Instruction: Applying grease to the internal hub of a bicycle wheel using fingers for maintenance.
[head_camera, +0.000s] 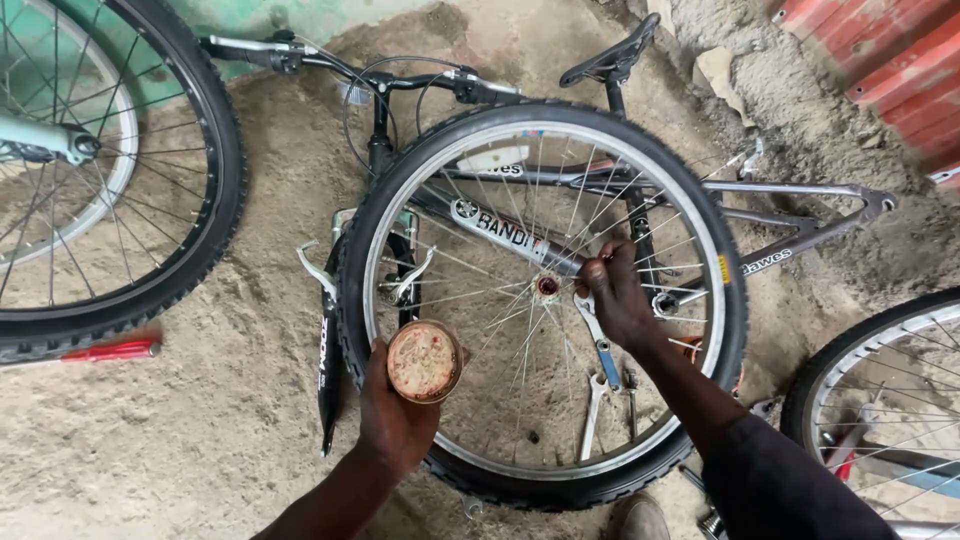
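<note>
We are gripping a small round tin of reddish grease in our left hand, fingers curled around it, at the wheel rim's lower left. Our right hand is pinching its fingertips together just beside the hub; a spanner is lying under the spokes below that hand.

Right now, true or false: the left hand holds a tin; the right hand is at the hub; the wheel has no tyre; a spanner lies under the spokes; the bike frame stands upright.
1. The left hand holds a round tin: true.
2. The right hand is at the hub: true.
3. The wheel has no tyre: false, a black tyre is on the rim.
4. A spanner lies under the spokes: true.
5. The frame stands upright: false, it lies flat on the ground.
</note>
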